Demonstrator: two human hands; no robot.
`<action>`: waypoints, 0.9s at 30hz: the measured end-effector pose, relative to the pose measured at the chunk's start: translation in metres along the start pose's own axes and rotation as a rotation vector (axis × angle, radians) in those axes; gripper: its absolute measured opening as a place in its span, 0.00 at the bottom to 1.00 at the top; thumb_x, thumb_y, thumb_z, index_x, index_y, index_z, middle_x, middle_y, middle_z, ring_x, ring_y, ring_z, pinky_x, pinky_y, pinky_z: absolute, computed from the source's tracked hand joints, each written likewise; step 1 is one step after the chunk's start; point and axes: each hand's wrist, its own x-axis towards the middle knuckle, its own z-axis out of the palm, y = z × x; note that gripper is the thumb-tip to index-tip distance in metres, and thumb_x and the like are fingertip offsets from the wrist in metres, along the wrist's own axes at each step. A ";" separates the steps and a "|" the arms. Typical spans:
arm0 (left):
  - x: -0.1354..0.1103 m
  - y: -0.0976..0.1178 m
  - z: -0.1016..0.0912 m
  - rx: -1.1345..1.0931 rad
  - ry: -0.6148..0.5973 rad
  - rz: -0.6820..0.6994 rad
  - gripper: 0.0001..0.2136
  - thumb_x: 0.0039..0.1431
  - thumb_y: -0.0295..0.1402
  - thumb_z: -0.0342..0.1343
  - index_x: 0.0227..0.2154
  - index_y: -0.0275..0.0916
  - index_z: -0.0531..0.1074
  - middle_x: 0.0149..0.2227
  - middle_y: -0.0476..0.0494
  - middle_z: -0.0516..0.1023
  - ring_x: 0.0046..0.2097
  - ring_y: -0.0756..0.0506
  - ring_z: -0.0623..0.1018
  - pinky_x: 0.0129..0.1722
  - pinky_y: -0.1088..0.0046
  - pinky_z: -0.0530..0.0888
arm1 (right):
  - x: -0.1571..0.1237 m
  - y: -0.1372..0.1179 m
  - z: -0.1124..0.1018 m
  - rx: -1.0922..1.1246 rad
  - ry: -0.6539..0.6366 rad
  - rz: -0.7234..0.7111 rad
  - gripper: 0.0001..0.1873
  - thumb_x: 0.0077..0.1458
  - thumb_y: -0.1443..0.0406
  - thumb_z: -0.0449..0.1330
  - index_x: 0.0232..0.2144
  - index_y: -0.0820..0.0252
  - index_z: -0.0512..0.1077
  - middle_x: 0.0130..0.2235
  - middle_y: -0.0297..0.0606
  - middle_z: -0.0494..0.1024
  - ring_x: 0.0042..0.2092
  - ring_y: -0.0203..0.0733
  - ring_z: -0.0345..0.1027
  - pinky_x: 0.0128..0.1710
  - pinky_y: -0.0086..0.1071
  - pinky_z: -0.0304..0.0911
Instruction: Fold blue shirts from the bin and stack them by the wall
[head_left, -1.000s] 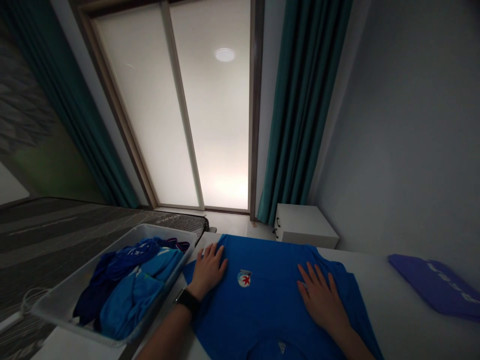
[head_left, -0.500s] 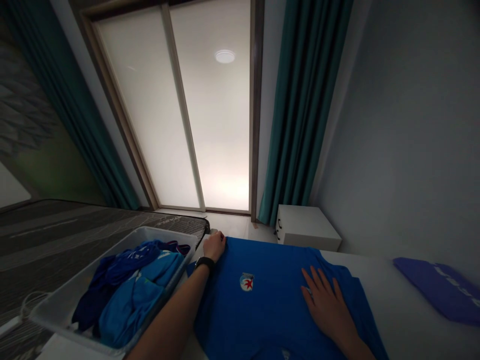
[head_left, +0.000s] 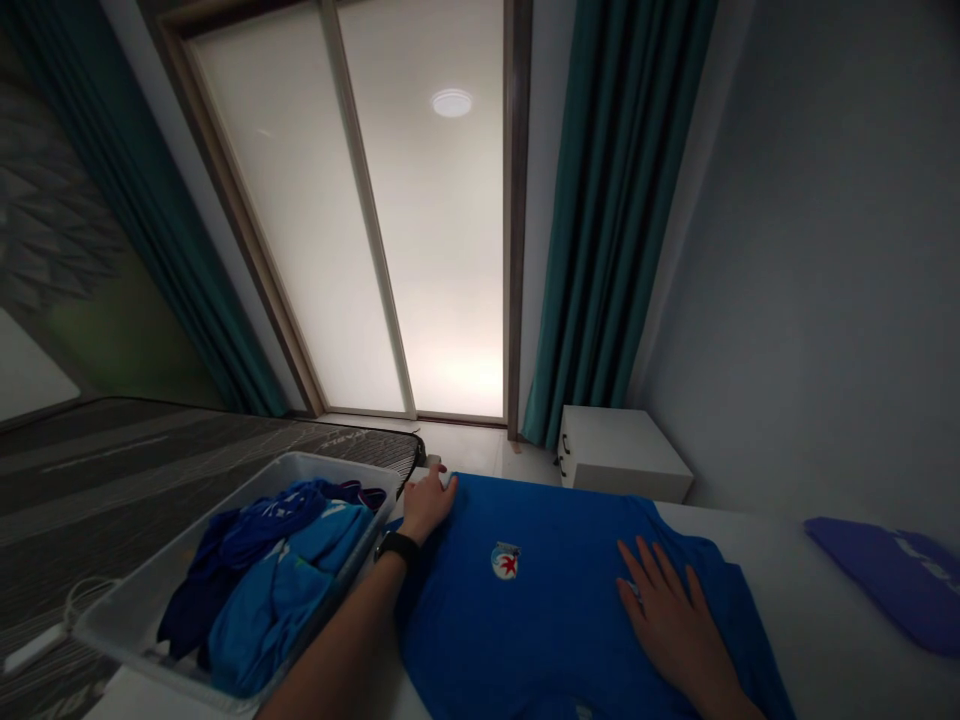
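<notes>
A blue T-shirt with a small white and red emblem lies spread on the white table, its collar toward me at the bottom edge of view. My left hand, with a dark watch on the wrist, rests at the shirt's far left corner, thumb and forefinger apart. Flat on the right part of the shirt lies my right hand, fingers spread. Beside my left forearm stands a clear plastic bin holding crumpled blue clothes.
A purple folded item with pale lettering lies on the table at the right. Beyond the table are a white drawer cabinet and a sliding door. A dark striped mattress extends at the left.
My left thumb and forefinger have parted at the shirt's corner, where they were closed before. My right hand stays flat on the shirt. The view has shifted slightly.
</notes>
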 end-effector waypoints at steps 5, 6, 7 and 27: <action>-0.020 -0.005 -0.011 0.004 -0.056 0.059 0.15 0.65 0.29 0.43 0.54 0.38 0.63 0.36 0.43 0.80 0.40 0.44 0.80 0.41 0.70 0.69 | 0.000 0.002 0.001 0.003 0.015 -0.009 0.35 0.62 0.49 0.38 0.66 0.55 0.57 0.68 0.40 0.55 0.69 0.51 0.43 0.67 0.55 0.35; -0.022 -0.008 -0.015 0.008 -0.072 0.060 0.15 0.65 0.28 0.43 0.54 0.38 0.63 0.35 0.44 0.80 0.39 0.45 0.80 0.39 0.71 0.70 | 0.000 0.002 0.002 0.008 0.024 -0.015 0.35 0.62 0.50 0.38 0.66 0.55 0.57 0.68 0.41 0.55 0.69 0.51 0.43 0.67 0.55 0.35; -0.025 -0.010 -0.018 0.019 -0.087 0.062 0.15 0.65 0.27 0.43 0.53 0.39 0.64 0.34 0.44 0.80 0.38 0.45 0.80 0.39 0.72 0.70 | 0.000 0.003 0.003 0.015 0.031 -0.018 0.35 0.62 0.50 0.38 0.66 0.56 0.57 0.68 0.41 0.55 0.69 0.52 0.43 0.67 0.56 0.35; 0.000 -0.006 0.015 0.156 -0.137 0.354 0.24 0.67 0.38 0.45 0.64 0.40 0.58 0.68 0.38 0.58 0.68 0.42 0.56 0.65 0.57 0.53 | -0.002 0.008 0.005 0.044 0.014 -0.025 0.35 0.62 0.48 0.38 0.66 0.52 0.57 0.69 0.37 0.53 0.69 0.50 0.43 0.66 0.56 0.37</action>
